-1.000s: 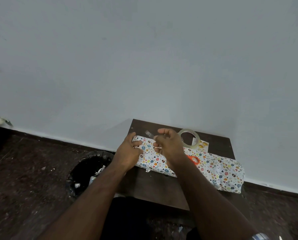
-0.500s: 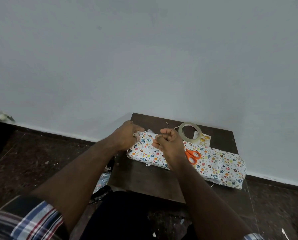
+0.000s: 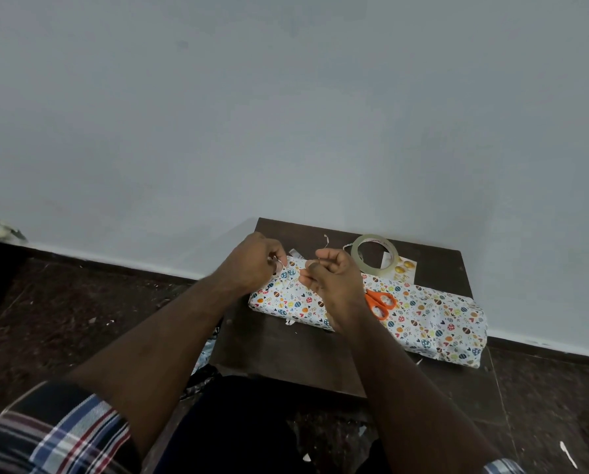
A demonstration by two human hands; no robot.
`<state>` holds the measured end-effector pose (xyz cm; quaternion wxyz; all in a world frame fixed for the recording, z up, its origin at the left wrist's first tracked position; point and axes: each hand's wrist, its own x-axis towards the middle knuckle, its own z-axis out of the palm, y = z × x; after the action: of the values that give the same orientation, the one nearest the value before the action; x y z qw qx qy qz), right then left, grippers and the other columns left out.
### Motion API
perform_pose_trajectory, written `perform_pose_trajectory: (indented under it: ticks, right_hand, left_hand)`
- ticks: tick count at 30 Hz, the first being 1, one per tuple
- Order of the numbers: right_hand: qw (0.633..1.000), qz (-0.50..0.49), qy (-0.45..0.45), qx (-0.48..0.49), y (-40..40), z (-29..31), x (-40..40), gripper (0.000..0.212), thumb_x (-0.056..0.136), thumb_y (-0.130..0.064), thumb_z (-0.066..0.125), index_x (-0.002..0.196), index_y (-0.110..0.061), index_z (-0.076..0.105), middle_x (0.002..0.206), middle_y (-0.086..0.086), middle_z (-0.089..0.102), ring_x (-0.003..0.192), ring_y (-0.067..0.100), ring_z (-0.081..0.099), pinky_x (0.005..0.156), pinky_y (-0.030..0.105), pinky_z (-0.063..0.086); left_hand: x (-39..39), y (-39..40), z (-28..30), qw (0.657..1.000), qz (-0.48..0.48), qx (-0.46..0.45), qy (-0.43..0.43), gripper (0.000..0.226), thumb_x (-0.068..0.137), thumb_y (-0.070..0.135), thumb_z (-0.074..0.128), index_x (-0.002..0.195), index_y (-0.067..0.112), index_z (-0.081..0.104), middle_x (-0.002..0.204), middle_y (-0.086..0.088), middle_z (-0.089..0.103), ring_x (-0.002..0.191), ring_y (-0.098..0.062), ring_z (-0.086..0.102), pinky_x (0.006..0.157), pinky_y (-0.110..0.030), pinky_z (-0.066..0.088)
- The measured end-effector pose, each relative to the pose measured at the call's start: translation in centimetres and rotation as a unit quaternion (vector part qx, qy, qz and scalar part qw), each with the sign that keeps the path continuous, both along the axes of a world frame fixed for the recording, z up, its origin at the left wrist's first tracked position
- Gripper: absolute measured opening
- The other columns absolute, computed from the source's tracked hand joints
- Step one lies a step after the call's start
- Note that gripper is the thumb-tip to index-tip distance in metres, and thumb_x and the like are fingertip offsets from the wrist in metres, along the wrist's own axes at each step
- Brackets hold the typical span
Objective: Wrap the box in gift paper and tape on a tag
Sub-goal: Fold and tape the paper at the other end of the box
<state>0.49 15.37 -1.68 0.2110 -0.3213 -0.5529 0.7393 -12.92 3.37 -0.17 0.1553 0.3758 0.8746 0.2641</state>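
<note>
On the dark tabletop (image 3: 296,357) against the wall lies the wrapped box (image 3: 423,319), its long axis running from the near left toward the far right, already covered in patterned gift paper. Both hands work at its left end, directly in front of the person. The left hand (image 3: 252,268) curls over the far left corner, fingertips pinching something small and pale, probably a piece of tape. The right hand (image 3: 334,278) sits just beside it, fingers curled and pinching toward the left hand; whether it shares that same piece I cannot tell. The left end is nearer both hands than the right end. Orange scissors (image 3: 380,302) rest on the box beside the right wrist. Behind, a tape roll (image 3: 375,251) and a small card (image 3: 404,268), likely the tag, lie near the wall.
</note>
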Motion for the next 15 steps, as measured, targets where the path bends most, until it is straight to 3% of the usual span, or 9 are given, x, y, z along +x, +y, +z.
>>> perform_pose_trajectory:
  ticks: [3, 7, 10, 15]
  right_hand:
    - [1.0, 0.001, -0.001, 0.002, 0.0, -0.1, -0.1, 0.021, 0.094, 0.001, 0.067, 0.111, -0.009, 0.059, 0.098, 0.016, 0.07, 0.087, 0.027, 0.075, 0.078, 0.034, 0.062]
    - [1.0, 0.0, 0.002, -0.001, 0.0, 0.0, -0.1, 0.022, 0.094, 0.002, 0.066, 0.112, -0.007, 0.059, 0.096, 0.016, 0.07, 0.082, 0.023, 0.075, 0.078, 0.034, 0.062]
    - [1.0, 0.003, 0.004, -0.004, 0.1, 0.0, -0.1, 0.022, 0.093, 0.002, 0.066, 0.111, -0.007, 0.058, 0.094, 0.014, 0.07, 0.08, 0.022, 0.074, 0.077, 0.033, 0.062]
    - [1.0, 0.005, -0.002, 0.001, 0.1, 0.0, 0.0, 0.022, 0.093, 0.002, 0.066, 0.112, -0.007, 0.059, 0.094, 0.014, 0.07, 0.081, 0.022, 0.075, 0.076, 0.033, 0.062]
  left_hand:
    - [0.4, -0.1, -0.3, 1.0, 0.01, 0.006, 0.009, 0.035, 0.089, 0.006, 0.069, 0.076, 0.038, 0.064, 0.094, 0.003, 0.066, 0.088, -0.011, 0.059, 0.064, -0.02, 0.036]
    - [1.2, -0.7, -0.4, 0.998, 0.05, 0.046, -0.015, 0.021, 0.088, 0.011, 0.072, 0.098, 0.028, 0.064, 0.093, 0.007, 0.063, 0.085, -0.008, 0.059, 0.066, -0.02, 0.039]
    - [1.3, -1.1, -0.1, 0.999, 0.039, 0.029, -0.017, 0.018, 0.089, 0.005, 0.069, 0.091, 0.022, 0.073, 0.09, 0.012, 0.065, 0.084, -0.007, 0.06, 0.067, -0.017, 0.04]
    - [0.9, -1.6, 0.1, 0.999, -0.006, -0.051, -0.011, 0.032, 0.089, 0.014, 0.077, 0.12, 0.02, 0.075, 0.125, 0.001, 0.062, 0.109, -0.014, 0.058, 0.088, -0.018, 0.037]
